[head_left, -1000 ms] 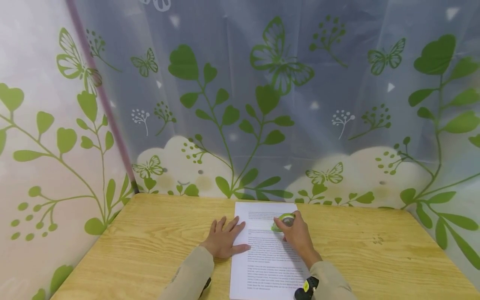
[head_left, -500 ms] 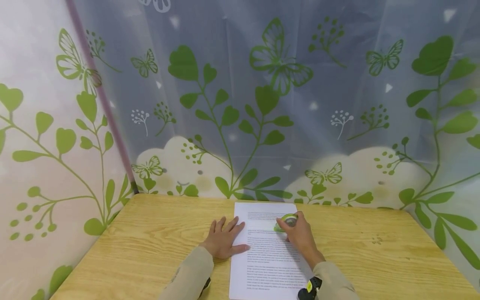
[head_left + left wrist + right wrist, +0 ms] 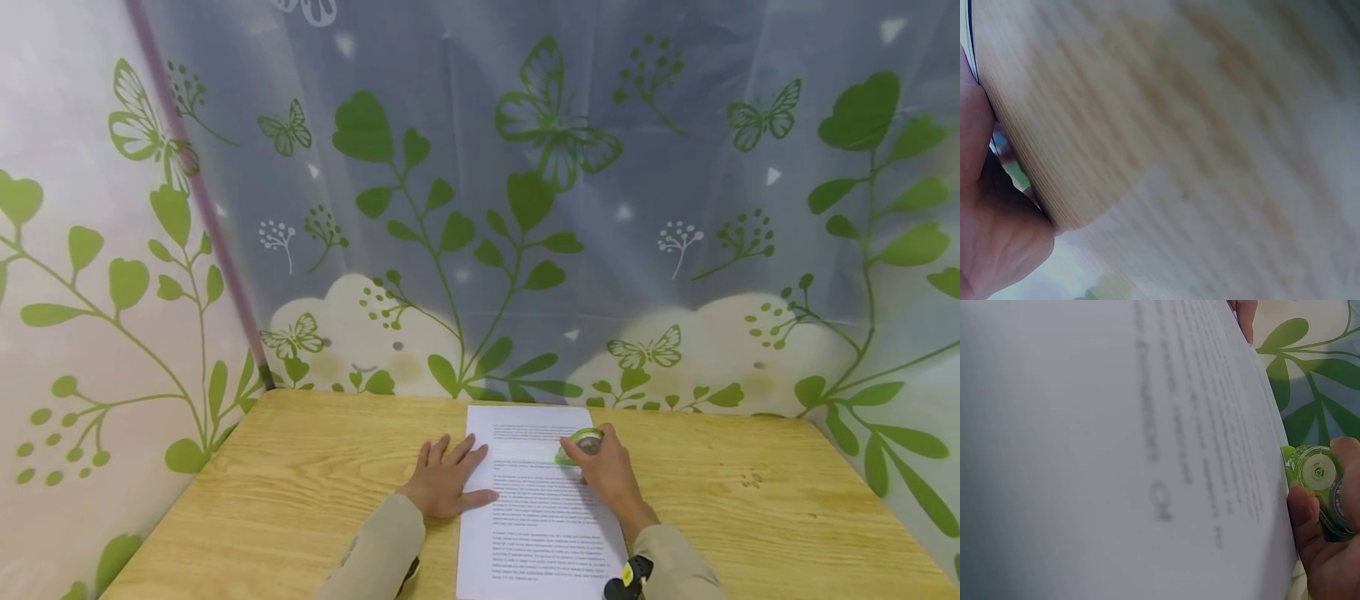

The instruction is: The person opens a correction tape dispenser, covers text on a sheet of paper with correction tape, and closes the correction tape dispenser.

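Note:
A printed sheet of white paper (image 3: 476,550) lies on the wooden table. My left hand (image 3: 447,482) rests with fingers spread across the sheet's left edge, thumb on the page. My right hand (image 3: 611,473) pinches a green, see-through correction tape dispenser (image 3: 587,442) between thumb and fingers. Its tip is down at the page, toward the right end of a white band between the upper lines of text. In the right wrist view, the round reel of the correction tape (image 3: 1318,472) shows through the case. Only part of the left hand (image 3: 1007,231) shows in the left wrist view.
The wood-grain table (image 3: 330,450) extends to both sides of the paper. Behind it hangs a fabric backdrop (image 3: 480,208) with green leaves and butterflies, close to the table's far edge. A dark wrist strap (image 3: 633,575) sits at the right sleeve.
My right hand has slid a little to the right across the page with the correction tape. The left hand has stayed in place on the paper.

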A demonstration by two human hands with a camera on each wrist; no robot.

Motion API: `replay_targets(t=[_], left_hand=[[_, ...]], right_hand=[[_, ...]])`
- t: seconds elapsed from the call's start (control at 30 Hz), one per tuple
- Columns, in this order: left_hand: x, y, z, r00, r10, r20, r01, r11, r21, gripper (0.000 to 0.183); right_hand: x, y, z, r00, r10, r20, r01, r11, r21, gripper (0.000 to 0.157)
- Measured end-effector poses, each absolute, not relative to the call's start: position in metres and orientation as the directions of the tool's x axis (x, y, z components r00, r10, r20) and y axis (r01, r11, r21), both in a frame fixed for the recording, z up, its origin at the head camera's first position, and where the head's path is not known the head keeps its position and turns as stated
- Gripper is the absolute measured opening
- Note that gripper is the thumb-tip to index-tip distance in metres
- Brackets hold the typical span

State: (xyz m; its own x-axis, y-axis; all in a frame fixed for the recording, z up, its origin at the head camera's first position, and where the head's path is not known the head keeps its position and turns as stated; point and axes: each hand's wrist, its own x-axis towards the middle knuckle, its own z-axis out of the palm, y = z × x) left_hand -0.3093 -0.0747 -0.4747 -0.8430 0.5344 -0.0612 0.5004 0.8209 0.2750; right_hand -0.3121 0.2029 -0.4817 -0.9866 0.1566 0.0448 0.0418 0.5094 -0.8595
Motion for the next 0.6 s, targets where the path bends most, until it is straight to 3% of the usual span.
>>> replay_targets(t=[0.6], left_hand=[[-0.312,-0.075,-0.479,-0.84,0.539,-0.065,0.5,0.815,0.292,0.08]], right_hand=[[-0.31,0.224,-0.481,-0.983,0.177,0.042,0.065,0.555,-0.829,0.058]])
